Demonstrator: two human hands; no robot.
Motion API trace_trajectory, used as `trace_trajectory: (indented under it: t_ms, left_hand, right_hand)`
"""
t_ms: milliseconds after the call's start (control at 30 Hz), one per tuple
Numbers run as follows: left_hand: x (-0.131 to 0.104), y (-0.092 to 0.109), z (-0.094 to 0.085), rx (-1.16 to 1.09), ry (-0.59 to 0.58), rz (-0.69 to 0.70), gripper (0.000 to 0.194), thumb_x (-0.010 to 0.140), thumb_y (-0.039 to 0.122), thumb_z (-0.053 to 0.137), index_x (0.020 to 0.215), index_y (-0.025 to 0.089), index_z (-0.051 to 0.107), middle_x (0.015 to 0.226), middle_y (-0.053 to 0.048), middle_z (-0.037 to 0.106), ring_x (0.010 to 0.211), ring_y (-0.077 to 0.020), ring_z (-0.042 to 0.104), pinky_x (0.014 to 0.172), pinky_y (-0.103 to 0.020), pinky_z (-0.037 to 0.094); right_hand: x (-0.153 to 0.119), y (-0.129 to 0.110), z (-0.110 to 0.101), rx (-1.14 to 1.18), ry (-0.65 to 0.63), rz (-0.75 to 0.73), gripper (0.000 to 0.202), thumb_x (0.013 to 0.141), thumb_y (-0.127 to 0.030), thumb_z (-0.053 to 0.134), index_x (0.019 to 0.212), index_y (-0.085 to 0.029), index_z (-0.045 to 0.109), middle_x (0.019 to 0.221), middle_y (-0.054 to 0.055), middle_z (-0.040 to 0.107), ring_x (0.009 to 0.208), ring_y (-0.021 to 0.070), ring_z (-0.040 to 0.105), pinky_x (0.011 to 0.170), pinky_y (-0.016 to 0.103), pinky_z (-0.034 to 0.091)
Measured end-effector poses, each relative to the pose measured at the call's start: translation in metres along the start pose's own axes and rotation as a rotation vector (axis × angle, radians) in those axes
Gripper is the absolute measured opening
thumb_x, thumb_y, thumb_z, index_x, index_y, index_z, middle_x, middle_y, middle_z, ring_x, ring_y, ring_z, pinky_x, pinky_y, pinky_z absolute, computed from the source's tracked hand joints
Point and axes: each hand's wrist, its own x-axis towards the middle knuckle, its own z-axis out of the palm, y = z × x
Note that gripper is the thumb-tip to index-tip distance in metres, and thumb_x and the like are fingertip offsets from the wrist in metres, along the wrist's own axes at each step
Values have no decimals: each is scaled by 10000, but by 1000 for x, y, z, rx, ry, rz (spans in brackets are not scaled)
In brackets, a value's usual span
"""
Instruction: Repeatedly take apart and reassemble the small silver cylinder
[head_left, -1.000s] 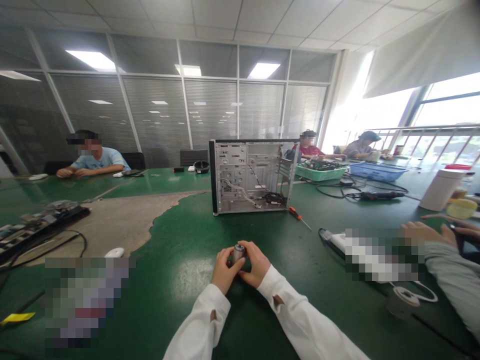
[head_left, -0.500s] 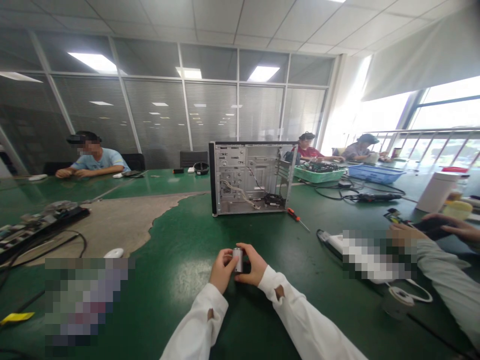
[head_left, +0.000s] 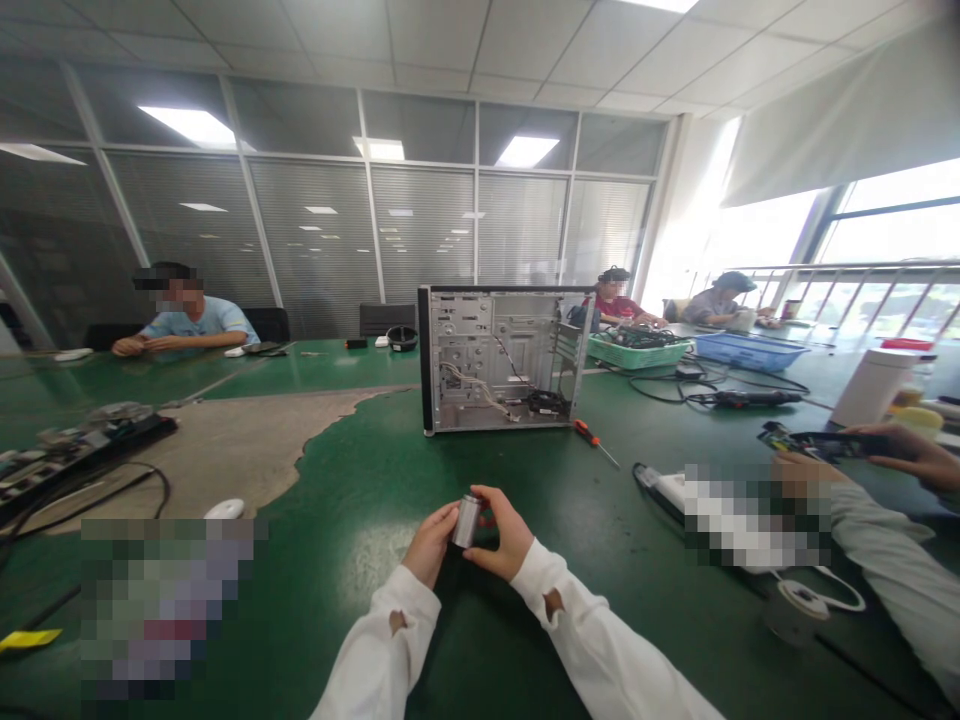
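A small silvery metal cylinder (head_left: 466, 521), slightly tilted, is held over the green table in front of me. My left hand (head_left: 433, 543) grips its left side with fingers and thumb. On the other side, my right hand (head_left: 505, 533) curls round it, thumb at the lower end and fingers near the top. Beyond my hands stands an open computer case (head_left: 501, 360) with cables inside. An orange-handled screwdriver (head_left: 588, 434) lies by its lower right corner.
On the right are a power strip (head_left: 731, 515), blurred in part, and another person's hands (head_left: 810, 470) holding a circuit part. A green basket (head_left: 637, 350) and blue basket (head_left: 750, 350) sit farther back. Electronic parts (head_left: 90, 450) lie at left.
The cylinder has tilted and shifted slightly left, showing more of its side. My left hand has moved a little left with it. The neighbour's circuit part has turned.
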Motion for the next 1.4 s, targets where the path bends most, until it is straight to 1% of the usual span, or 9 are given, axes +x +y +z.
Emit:
trace_trajectory:
  t_ms: [200, 300, 500, 667, 800, 967, 1100, 1233, 1400]
  left_hand:
    - [-3, 1, 8, -77, 1, 27, 324, 642, 304, 611, 905, 118, 582, 862, -85, 631, 833, -194, 565, 723, -263, 394]
    - [-6, 3, 11, -26, -12, 45, 322, 652, 308, 603, 912, 122, 566, 856, -82, 627, 810, -182, 569, 715, -260, 393]
    - [-4, -2, 7, 98, -67, 62, 446, 544, 208, 693, 940, 149, 497, 808, -62, 621, 774, -177, 567, 696, -282, 407]
    - [1, -9, 0, 247, 6, 178, 382, 505, 169, 707, 840, 152, 524, 871, -58, 585, 871, -183, 522, 755, -284, 399]
    - [2, -8, 0, 295, 33, 187, 351, 503, 187, 705, 817, 149, 554, 864, -63, 590, 894, -207, 513, 763, -300, 398]
    - [1, -7, 0, 255, 42, 127, 345, 493, 169, 708, 814, 133, 587, 840, -59, 613, 834, -193, 544, 782, -307, 393]
    - [1, -7, -2, 227, 29, 111, 332, 505, 181, 705, 816, 121, 607, 842, -71, 628, 802, -188, 558, 777, -310, 399]
    - [1, -7, -2, 173, -2, 91, 350, 529, 219, 697, 855, 124, 613, 871, -88, 634, 815, -195, 568, 782, -315, 400]
    - [-2, -3, 2, 97, 21, 34, 379, 513, 238, 709, 860, 117, 617, 896, -104, 628, 835, -206, 568, 784, -314, 399]
  right_hand:
    - [-2, -8, -1, -63, 47, -70, 709, 517, -131, 596, 1158, -170, 292, 1089, 100, 406, 996, 208, 416, 772, 328, 439]
    - [-2, -12, -1, -83, 46, -102, 684, 523, -122, 572, 1150, -170, 304, 1075, 99, 411, 999, 209, 413, 761, 319, 446]
    - [-2, -8, -1, -206, 38, -164, 665, 522, -104, 521, 1151, -159, 311, 1102, 113, 424, 1033, 232, 398, 857, 386, 375]
    - [-3, -2, 0, -289, 51, -190, 658, 524, -97, 485, 1157, -145, 312, 1130, 119, 411, 1071, 232, 366, 909, 395, 319]
    - [-2, -5, -4, -287, 30, -164, 653, 522, -98, 492, 1149, -144, 318, 1143, 119, 387, 1086, 226, 345, 922, 375, 305]
    - [0, -11, -9, -249, -63, -92, 675, 510, -123, 537, 1147, -157, 318, 1144, 111, 370, 1078, 228, 344, 914, 380, 303]
    - [1, -12, -10, -190, -79, -64, 727, 491, -130, 570, 1163, -163, 292, 1145, 105, 361, 1082, 225, 338, 924, 377, 291]
    - [1, -6, -7, -105, -56, -47, 737, 495, -128, 584, 1163, -173, 278, 1126, 96, 373, 1063, 217, 361, 879, 361, 344]
    - [1, -3, -5, 1, -43, 35, 745, 486, -135, 607, 1152, -192, 277, 1122, 88, 379, 1021, 214, 400, 740, 317, 431]
